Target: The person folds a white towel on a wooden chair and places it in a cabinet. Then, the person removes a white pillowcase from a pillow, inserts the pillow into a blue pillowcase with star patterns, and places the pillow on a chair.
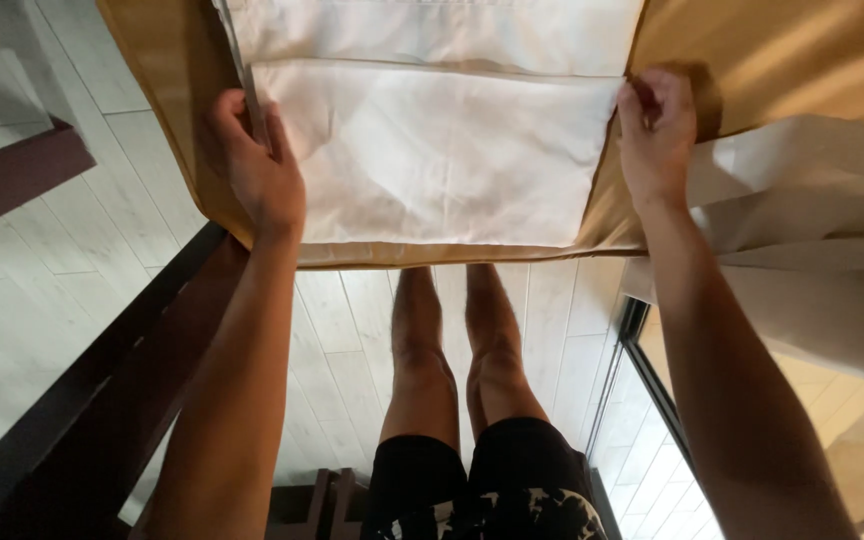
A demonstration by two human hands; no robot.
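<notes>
Both of your hands are on a folded white cloth (432, 150) that lies flat on a tan-covered surface (772, 60), close to its near edge. Your left hand (257, 165) is closed over the cloth's left side, thumb on top and fingers curled around the edge, where a narrow grey strip of the fabric's border stands up between thumb and fingers. Your right hand (657, 125) pinches the upper right corner of the folded panel, fingertips bunched together on the edge. The cloth looks plain and off-white, with soft creases running across it; the near panel is a tidy rectangle whose top fold makes a straight line from hand to hand, and a further layer of the same fabric extends beyond that line. More pale cloth (812, 240) hangs off the surface just beside your right forearm. Below, your bare legs (452, 340) stand on a pale plank floor (82, 260).
</notes>
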